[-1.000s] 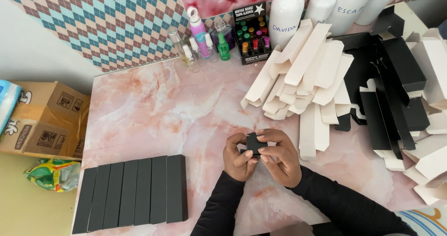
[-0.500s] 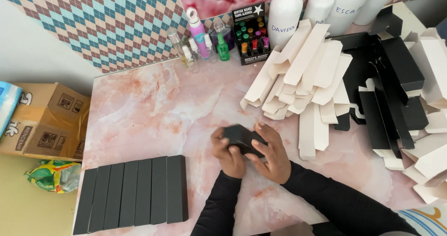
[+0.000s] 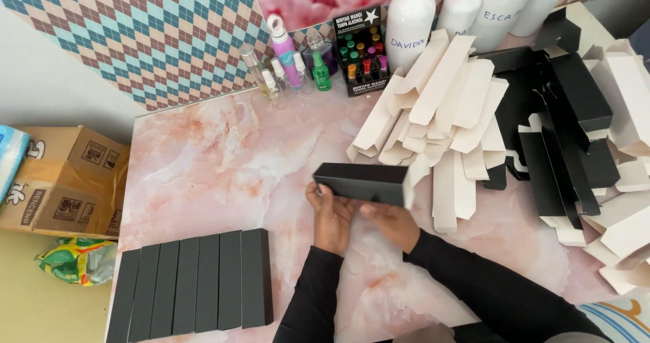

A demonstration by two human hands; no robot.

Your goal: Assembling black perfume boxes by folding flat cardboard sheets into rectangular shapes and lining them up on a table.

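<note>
Both hands hold a long black cardboard box (image 3: 362, 181) lying sideways over the pink marble table (image 3: 203, 167). My left hand (image 3: 330, 216) grips its left end from below. My right hand (image 3: 393, 222) supports the underside near the right end, where a white inner flap (image 3: 414, 178) stands open. A row of several finished black boxes (image 3: 193, 284) lies side by side at the lower left, apart from my hands.
A heap of flat white and black box blanks (image 3: 447, 106) covers the right half of the table. Small bottles (image 3: 284, 62), a black display of vials (image 3: 361, 52) and large white bottles (image 3: 408, 21) line the back. A cardboard carton (image 3: 64, 180) sits left of the table.
The black box was held end-on and looked small; it has been turned sideways and raised, showing its full length. My hands moved slightly up and apart.
</note>
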